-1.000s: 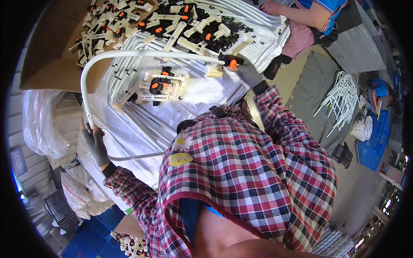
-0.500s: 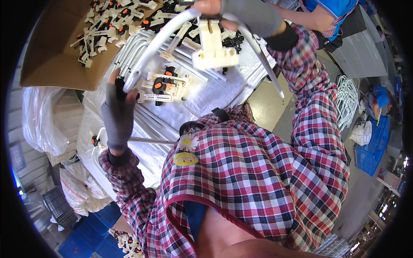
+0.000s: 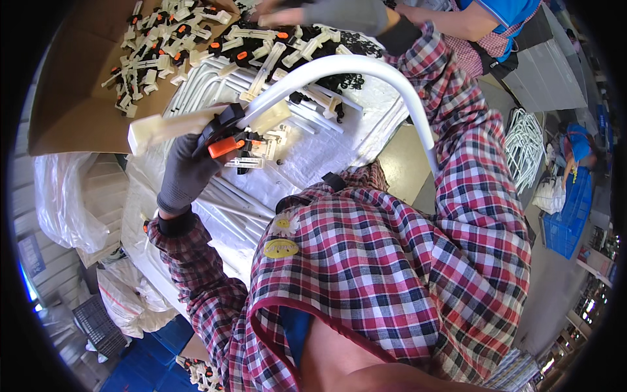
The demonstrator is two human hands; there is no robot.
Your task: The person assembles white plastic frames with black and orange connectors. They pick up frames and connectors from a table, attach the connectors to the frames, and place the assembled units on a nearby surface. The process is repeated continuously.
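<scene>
**Left hand (image 3: 186, 171) gripped a black clamp (image 3: 227, 119) on a bent white tube (image 3: 339, 64)**

The left grip was closed around the clamp, whose orange tab (image 3: 225, 147) showed in front and whose cream arm (image 3: 173, 129) jutted leftward. From there the tube arched above the worktop (image 3: 313, 157), its other end near the right sleeve (image 3: 464, 137). The right hand (image 3: 346, 16), blurred, was near loose cream parts (image 3: 313, 49); whether its grip was spread or pressed together, I couldn't tell.

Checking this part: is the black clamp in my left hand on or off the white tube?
On: the bent white tube runs into the black clamp, gripped by the left hand; how far in is hidden.
</scene>
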